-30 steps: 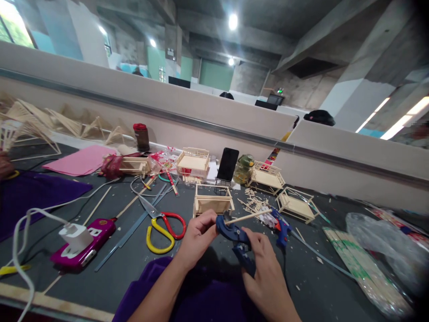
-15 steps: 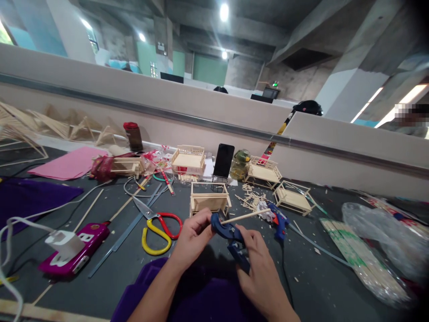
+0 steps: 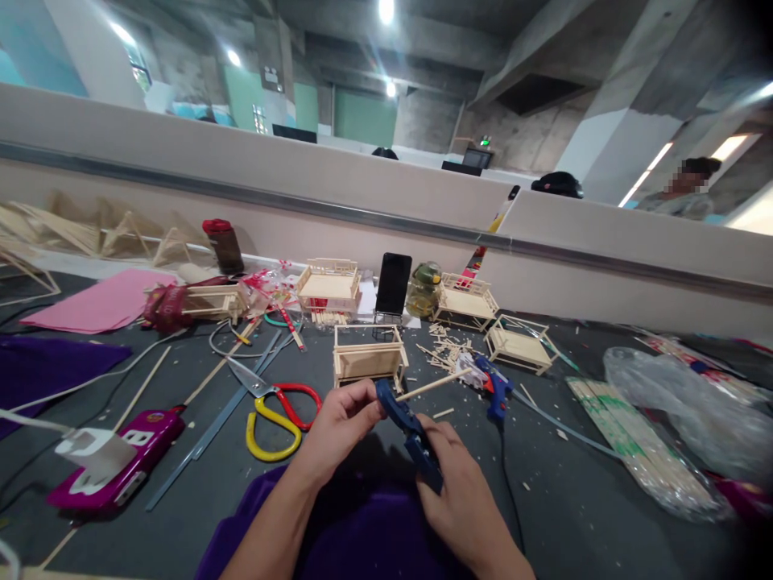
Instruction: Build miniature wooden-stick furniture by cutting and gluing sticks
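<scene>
My right hand is wrapped around the handles of a dark blue hand cutter, which is nearly closed. A thin wooden stick sits at the cutter's jaws and points up to the right. My left hand pinches at the jaw end, where the stick's near end is hidden by the fingers. Just beyond, a small frame of wooden sticks stands on the table. A short stick piece lies right of the cutter.
Scissors and a purple power strip lie left. A blue glue gun and a bag of sticks lie right. Cut pieces, small wooden models and a phone stand or lie behind. A person is beyond the partition.
The cutter's handles have come closer together in my right hand. A short stick piece now shows beside the cutter. The view has shifted slightly to the right.
</scene>
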The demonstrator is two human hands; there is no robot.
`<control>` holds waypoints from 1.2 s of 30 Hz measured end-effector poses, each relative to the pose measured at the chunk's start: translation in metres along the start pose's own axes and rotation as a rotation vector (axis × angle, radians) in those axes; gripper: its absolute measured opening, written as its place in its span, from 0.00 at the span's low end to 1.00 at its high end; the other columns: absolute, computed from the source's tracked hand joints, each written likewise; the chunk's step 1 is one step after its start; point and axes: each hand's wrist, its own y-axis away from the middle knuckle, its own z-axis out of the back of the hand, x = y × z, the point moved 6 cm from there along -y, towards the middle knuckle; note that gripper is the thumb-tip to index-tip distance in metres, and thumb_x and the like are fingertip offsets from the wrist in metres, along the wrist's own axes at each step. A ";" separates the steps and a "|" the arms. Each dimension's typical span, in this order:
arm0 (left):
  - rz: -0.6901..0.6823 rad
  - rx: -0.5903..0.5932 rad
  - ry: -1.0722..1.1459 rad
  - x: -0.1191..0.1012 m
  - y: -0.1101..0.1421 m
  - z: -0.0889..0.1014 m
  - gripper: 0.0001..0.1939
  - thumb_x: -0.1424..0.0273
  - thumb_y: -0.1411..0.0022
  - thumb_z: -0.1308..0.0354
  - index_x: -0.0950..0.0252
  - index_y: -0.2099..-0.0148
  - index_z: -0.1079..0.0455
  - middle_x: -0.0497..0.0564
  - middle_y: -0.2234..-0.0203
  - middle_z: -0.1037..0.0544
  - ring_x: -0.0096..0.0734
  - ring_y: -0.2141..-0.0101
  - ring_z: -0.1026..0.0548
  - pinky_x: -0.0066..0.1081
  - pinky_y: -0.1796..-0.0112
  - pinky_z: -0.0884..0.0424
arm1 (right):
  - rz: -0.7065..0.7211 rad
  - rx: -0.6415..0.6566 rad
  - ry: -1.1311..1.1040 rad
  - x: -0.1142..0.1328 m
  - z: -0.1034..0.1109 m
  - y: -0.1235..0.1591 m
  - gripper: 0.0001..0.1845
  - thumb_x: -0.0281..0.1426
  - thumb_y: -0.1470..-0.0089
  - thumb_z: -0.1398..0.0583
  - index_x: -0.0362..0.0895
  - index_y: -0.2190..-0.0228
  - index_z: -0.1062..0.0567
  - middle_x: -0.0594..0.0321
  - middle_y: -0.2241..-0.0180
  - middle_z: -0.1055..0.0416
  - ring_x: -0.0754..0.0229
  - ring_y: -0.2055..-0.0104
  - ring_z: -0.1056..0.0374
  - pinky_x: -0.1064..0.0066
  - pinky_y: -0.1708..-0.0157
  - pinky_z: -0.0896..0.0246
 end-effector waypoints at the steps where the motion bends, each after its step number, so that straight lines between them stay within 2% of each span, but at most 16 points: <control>1: 0.019 0.010 0.001 0.003 -0.001 0.000 0.19 0.56 0.46 0.36 0.69 0.70 0.29 0.43 0.81 0.38 0.19 0.80 0.47 0.23 0.79 0.52 | -0.010 0.000 -0.010 -0.001 -0.001 0.001 0.32 0.19 0.52 0.47 0.47 0.45 0.37 0.55 0.52 0.32 0.53 0.50 0.33 0.62 0.49 0.37; 8: 0.133 0.011 0.002 0.016 -0.005 0.001 0.20 0.55 0.49 0.35 0.68 0.72 0.32 0.42 0.83 0.38 0.17 0.83 0.48 0.22 0.81 0.54 | -0.116 0.066 -0.052 -0.002 -0.009 0.002 0.15 0.26 0.44 0.46 0.47 0.55 0.31 0.60 0.62 0.27 0.56 0.60 0.29 0.68 0.60 0.37; 17: 0.177 -0.041 -0.141 0.015 -0.007 0.004 0.20 0.54 0.50 0.36 0.68 0.74 0.32 0.42 0.83 0.40 0.18 0.82 0.49 0.23 0.80 0.55 | -0.155 0.090 0.081 -0.013 -0.013 -0.001 0.04 0.30 0.45 0.44 0.47 0.64 0.31 0.65 0.70 0.26 0.56 0.67 0.28 0.71 0.68 0.45; 32: 0.079 -0.056 -0.181 0.009 -0.010 -0.003 0.16 0.58 0.47 0.36 0.68 0.73 0.28 0.44 0.82 0.35 0.18 0.82 0.48 0.23 0.81 0.53 | -0.156 0.009 0.276 -0.025 -0.026 0.006 0.03 0.30 0.45 0.45 0.45 0.70 0.32 0.62 0.78 0.26 0.55 0.72 0.27 0.71 0.73 0.50; 34: 0.057 -0.103 -0.162 0.005 -0.010 0.005 0.16 0.58 0.47 0.36 0.68 0.69 0.26 0.44 0.82 0.35 0.19 0.82 0.47 0.22 0.81 0.52 | -0.179 -0.048 0.237 -0.023 -0.021 0.006 0.06 0.33 0.43 0.45 0.45 0.70 0.32 0.62 0.77 0.27 0.55 0.72 0.27 0.72 0.72 0.48; 36: 0.000 -0.252 -0.140 0.000 -0.009 0.024 0.17 0.58 0.47 0.36 0.67 0.62 0.24 0.44 0.81 0.32 0.20 0.81 0.43 0.22 0.79 0.48 | -0.263 -0.130 0.166 -0.023 -0.007 0.004 0.09 0.37 0.41 0.47 0.46 0.68 0.32 0.63 0.75 0.26 0.55 0.70 0.26 0.72 0.71 0.45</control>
